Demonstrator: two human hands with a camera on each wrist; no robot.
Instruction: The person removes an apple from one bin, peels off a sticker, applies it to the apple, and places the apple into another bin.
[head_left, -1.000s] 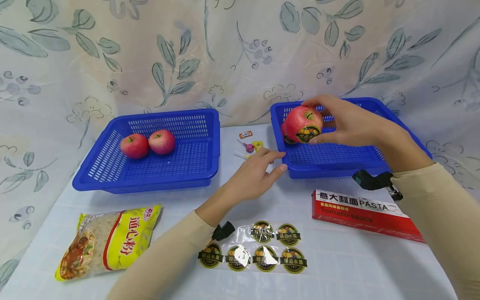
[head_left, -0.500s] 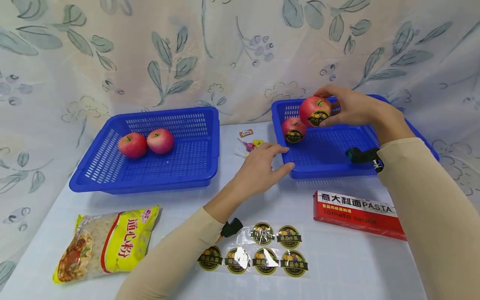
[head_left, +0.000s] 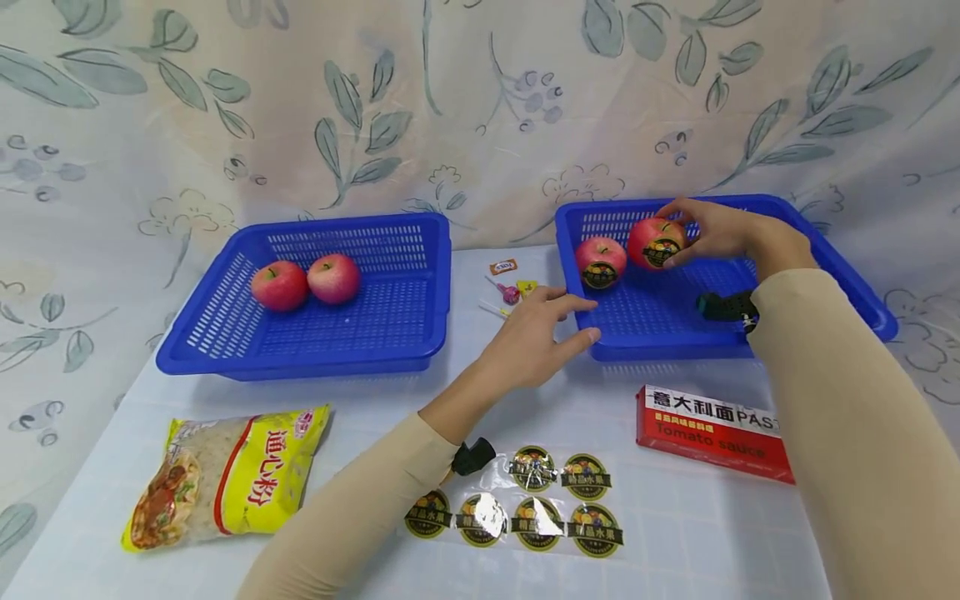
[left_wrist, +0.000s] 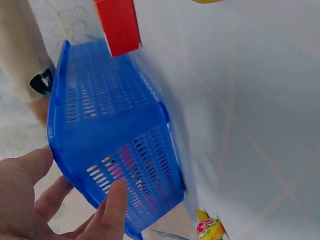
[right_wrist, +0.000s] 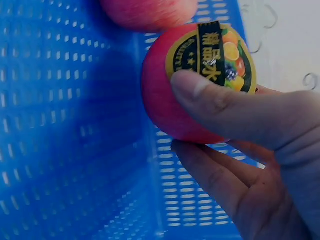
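The labelled apple (head_left: 652, 243) is inside the right basket (head_left: 660, 343), near its back wall, with a second apple (head_left: 600, 258) just to its left. On the tabletop (head_left: 675, 533) in front lies a red pasta box (head_left: 705, 433), its right end hidden by the right sleeve (head_left: 832, 400). A sheet of round labels (head_left: 537, 525) lies just beside the left sleeve (head_left: 360, 508), a bag of macaroni (head_left: 240, 479) farther left, and a few sweets (head_left: 511, 294) between the baskets. The right hand (head_left: 723, 229) reaches over the basket and grips the apple, thumb on its label. The left hand (head_left: 528, 337) spreads its fingers loosely at the right basket's near left corner. The left basket (head_left: 375, 363) contains two apples (head_left: 334, 279) side by side.
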